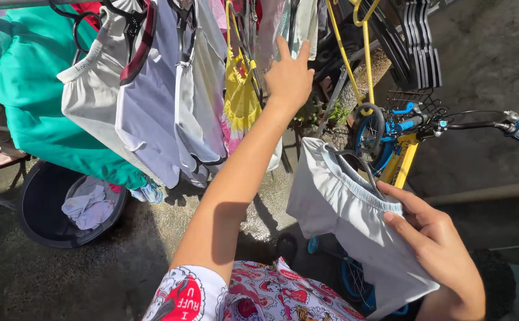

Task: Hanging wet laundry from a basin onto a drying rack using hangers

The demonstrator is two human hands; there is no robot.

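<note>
At lower left I see a black tub (39,205) on open ground. My left hand (289,74) reaches, fingers spread, among crowded hanging clothes (152,101). Right hand (434,238) pinches pale shorts (345,217) beside the bicycle (411,134).

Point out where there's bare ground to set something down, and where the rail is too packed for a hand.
Bare concrete lies in front of the dark tub. The tub holds damp cloths.

The rail is crowded where the left hand reaches: white shirts and a yellow garment hang tight together. The right hand holds white shorts before the bicycle.
</note>
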